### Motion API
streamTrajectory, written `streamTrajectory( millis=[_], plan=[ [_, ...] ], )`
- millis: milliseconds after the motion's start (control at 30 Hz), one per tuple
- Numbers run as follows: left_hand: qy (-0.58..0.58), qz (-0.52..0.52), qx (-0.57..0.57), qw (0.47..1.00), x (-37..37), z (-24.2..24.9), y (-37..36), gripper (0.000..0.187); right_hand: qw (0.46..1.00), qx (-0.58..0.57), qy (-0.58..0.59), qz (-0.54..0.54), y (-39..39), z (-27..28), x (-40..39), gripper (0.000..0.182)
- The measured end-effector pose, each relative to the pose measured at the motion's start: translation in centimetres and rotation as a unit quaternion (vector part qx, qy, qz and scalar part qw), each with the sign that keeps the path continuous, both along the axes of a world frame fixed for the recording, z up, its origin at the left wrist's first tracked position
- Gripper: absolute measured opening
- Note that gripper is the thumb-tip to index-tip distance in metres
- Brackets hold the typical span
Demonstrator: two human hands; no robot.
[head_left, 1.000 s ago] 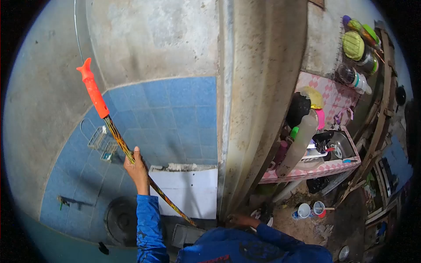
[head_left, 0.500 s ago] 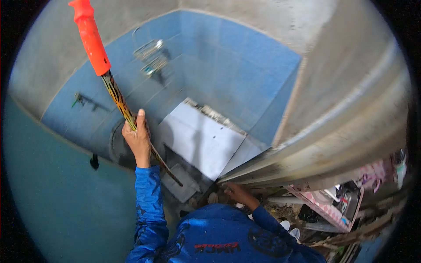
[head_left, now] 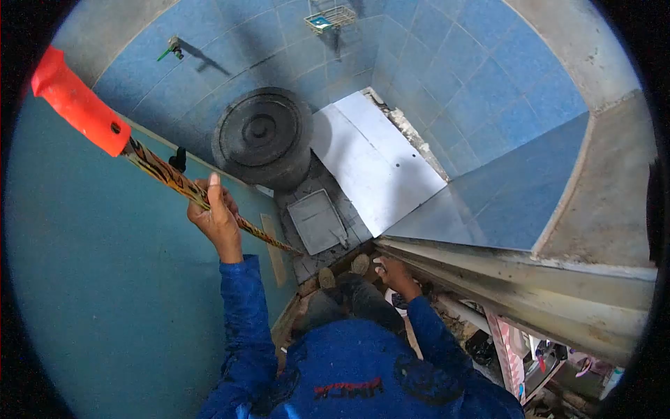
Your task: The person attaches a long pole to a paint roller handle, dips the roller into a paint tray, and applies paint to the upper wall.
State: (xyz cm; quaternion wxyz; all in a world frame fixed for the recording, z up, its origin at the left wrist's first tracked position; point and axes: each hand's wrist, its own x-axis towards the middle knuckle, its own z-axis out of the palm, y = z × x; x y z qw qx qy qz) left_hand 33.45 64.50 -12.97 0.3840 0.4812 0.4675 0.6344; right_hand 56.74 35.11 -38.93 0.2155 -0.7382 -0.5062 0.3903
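Note:
My left hand (head_left: 218,213) is wrapped round the tiger-patterned shaft of a long tool (head_left: 167,174), its thumb pointing up. The tool's orange-red handle (head_left: 84,105) points to the upper left, and its thin end reaches down toward the tiled floor. My right hand (head_left: 396,274) is low beside the edge of a corrugated sheet, with its fingers curled; whether it holds anything is hard to make out. Ahead of both hands lies a grey square lid or tray (head_left: 316,222) on the floor.
A black lidded bin (head_left: 264,136) stands by the blue tiled wall (head_left: 488,91). A white panel (head_left: 373,157) lies beside it. A corrugated sheet (head_left: 516,286) runs along the right, a teal wall (head_left: 125,279) along the left. A wire rack (head_left: 330,19) and tap (head_left: 172,49) hang ahead.
The view has tilted and shifted, so the bin, floor and my feet now show clearly. The tool in my left hand has swung further left. My right hand appears slightly further right.

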Motion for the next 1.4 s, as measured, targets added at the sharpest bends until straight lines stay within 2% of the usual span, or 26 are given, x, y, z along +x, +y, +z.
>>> streamTrajectory(
  millis=[67, 167, 267, 367, 467, 667, 700, 733, 767, 833, 867, 933, 967, 1033, 1100, 1133, 1167, 1233, 1333, 1400],
  plan=[
    [0.022, 0.0, 0.013, 1.0, -1.0, -1.5, 0.0, 0.026, 0.998, -0.052, 0.027, 0.018, 0.9, -1.0, -0.8, 0.037],
    [0.036, 0.004, 0.024, 0.999, -1.9, -3.6, 0.0, 0.028, 0.998, -0.024, 0.056, 0.009, 2.1, -7.0, -2.6, 0.038],
    [0.02, 0.03, 0.012, 0.999, -1.9, -5.8, 0.1, 0.028, 0.995, -0.093, 0.043, -0.004, 3.5, -12.0, -3.6, 0.036],
    [0.032, 0.025, 0.042, 0.998, -2.9, -9.2, 0.9, 0.03, 0.993, -0.08, 0.071, -0.051, 4.6, -18.0, -4.8, 0.028],
    [0.045, 0.079, 0.031, 0.995, -3.1, -12.6, 1.2, 0.031, 0.994, -0.061, 0.06, -0.069, 6.1, -23.3, -5.4, 0.024],
    [0.077, 0.137, 0.032, 0.987, -5.2, -20.4, 1.2, 0.028, 0.983, -0.111, 0.05, -0.136, 6.6, -40.1, -7.3, 0.02],
    [0.083, 0.135, 0.024, 0.987, -5.1, -21.4, 1.1, 0.028, 0.979, -0.136, 0.04, -0.146, 5.4, -45.3, -8.1, 0.019],
    [0.073, 0.136, 0.028, 0.988, -4.9, -22.4, 1.0, 0.028, 0.991, -0.058, 0.059, -0.11, 4.2, -50.1, -8.5, 0.02],
    [0.061, 0.139, 0.033, 0.988, -4.7, -23.6, 0.9, 0.028, 0.99, -0.064, 0.063, -0.11, 4.8, -49.2, -8.6, 0.02],
    [0.077, 0.147, 0.024, 0.986, -5.3, -26.4, 0.6, 0.029, 0.947, -0.228, 0.138, -0.178, 5.9, -49.3, -8.2, 0.018],
    [0.087, 0.156, 0.018, 0.984, -5.7, -27.6, 0.9, 0.03, 0.946, -0.233, 0.139, -0.178, 6.4, -50.1, -8.4, 0.018],
    [0.095, 0.16, 0.027, 0.982, -5.5, -29.4, 0.7, 0.03, 0.97, -0.197, 0.134, -0.034, 4.5, -56.6, -9.9, 0.02],
    [0.104, 0.166, 0.03, 0.98, -5.7, -31.6, 0.6, 0.031, 0.967, -0.21, 0.14, -0.027, 3.2, -60.5, -11.5, 0.02],
    [0.091, 0.168, 0.026, 0.981, -6.0, -33.1, 0.4, 0.031, 0.967, -0.006, 0.216, -0.132, 0.8, -65.7, -14.8, 0.024],
    [0.074, 0.167, 0.03, 0.983, -6.3, -34.3, 0.5, 0.031, 0.957, 0.002, 0.244, -0.156, -4.0, -76.2, -17.3, 0.028],
    [0.075, 0.186, 0.027, 0.979, -6.5, -34.8, 0.6, 0.031, 0.945, 0.013, 0.27, -0.182, -3.6, -81.3, -20.2, 0.032],
    [0.077, 0.205, 0.025, 0.975, -6.6, -35.3, 0.7, 0.031, 0.945, 0.012, 0.274, -0.179, -1.6, -79.3, -20.4, 0.032],
    [0.077, 0.173, 0.039, 0.981, -7.0, -36.4, 0.4, 0.032, 0.881, -0.118, 0.37, -0.272, 2.4, -74.5, -18.4, 0.039],
    [0.06, 0.129, 0.063, 0.988, -8.4, -37.1, -0.3, 0.032, 0.726, -0.304, 0.48, -0.387, 8.3, -65.6, -16.3, 0.048],
    [0.047, 0.119, 0.072, 0.989, -8.9, -37.2, -0.3, 0.032, 0.709, -0.286, 0.52, -0.381, 7.8, -70.6, -17.5, 0.05]
  ],
)
